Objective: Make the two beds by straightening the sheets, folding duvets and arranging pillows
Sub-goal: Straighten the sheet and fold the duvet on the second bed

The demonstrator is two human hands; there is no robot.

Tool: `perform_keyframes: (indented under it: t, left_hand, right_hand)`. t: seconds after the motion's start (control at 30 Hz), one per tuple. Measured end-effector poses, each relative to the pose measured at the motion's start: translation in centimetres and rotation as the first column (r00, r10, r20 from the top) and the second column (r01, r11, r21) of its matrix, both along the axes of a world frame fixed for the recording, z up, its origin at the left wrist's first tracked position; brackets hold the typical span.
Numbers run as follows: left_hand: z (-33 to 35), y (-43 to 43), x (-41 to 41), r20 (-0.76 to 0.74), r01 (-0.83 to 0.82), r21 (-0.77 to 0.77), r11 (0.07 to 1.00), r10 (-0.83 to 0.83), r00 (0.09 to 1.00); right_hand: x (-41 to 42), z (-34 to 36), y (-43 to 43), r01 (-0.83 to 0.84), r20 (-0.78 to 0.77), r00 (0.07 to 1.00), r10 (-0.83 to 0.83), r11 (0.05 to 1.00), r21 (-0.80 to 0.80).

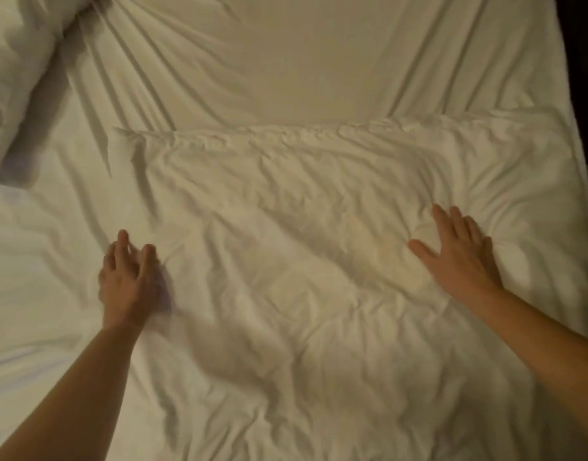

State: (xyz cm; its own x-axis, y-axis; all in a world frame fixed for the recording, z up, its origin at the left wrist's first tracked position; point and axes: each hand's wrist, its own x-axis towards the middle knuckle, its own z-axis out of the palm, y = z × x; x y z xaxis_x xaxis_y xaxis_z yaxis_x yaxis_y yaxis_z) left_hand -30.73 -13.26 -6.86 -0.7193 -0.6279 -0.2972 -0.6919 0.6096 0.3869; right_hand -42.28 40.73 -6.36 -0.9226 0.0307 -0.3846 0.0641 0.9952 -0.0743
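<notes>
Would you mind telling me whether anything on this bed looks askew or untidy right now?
Yes. The sheet has long creases fanning out from beside the pillow at upper left, so it is not flat. The duvet is crumpled all over, also where the right hand presses it. Nothing looks spilled or damaged.

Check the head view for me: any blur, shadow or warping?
Head view: dim, warm light; left hand motion-blurred, casting a shadow on the duvet; right hand sharper, flat on it; sheet creases readable; pillow soft at the left edge; past the bed's right edge, near black.
</notes>
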Motion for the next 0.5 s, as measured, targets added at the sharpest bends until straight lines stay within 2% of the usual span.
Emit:
perform_keyframes:
  t: [0.13, 0.3, 0.4, 0.5]
  left_hand:
    - [0.8, -0.3, 3.5, 0.036, -0.110, 0.207, 0.972, 0.104, 0.994]
    - [2.0, -2.0, 4.8, 0.112, -0.264, 0.366, 0.892, 0.239, 0.965]
    - [2.0, -3.6, 4.5, 0.108, -0.312, 0.458, 0.833, 0.296, 0.949]
    - [1.7, -3.9, 2.9, 0.071, -0.317, 0.552, 0.771, 0.335, 0.939]
  right_hand:
    - [4.3, 0.6, -1.6, -0.041, -0.053, 0.998, 0.041, 0.999, 0.011]
    - [10.1, 0.6, -4.9, -0.113, 0.007, 0.994, 0.112, 0.993, 0.044]
    - [12.6, 1.1, -8.0, -0.081, -0.025, 0.996, 0.080, 0.996, -0.025]
    - [14.7, 1.4, -11.0, -0.036, -0.037, 0.999, 0.036, 0.999, -0.001]
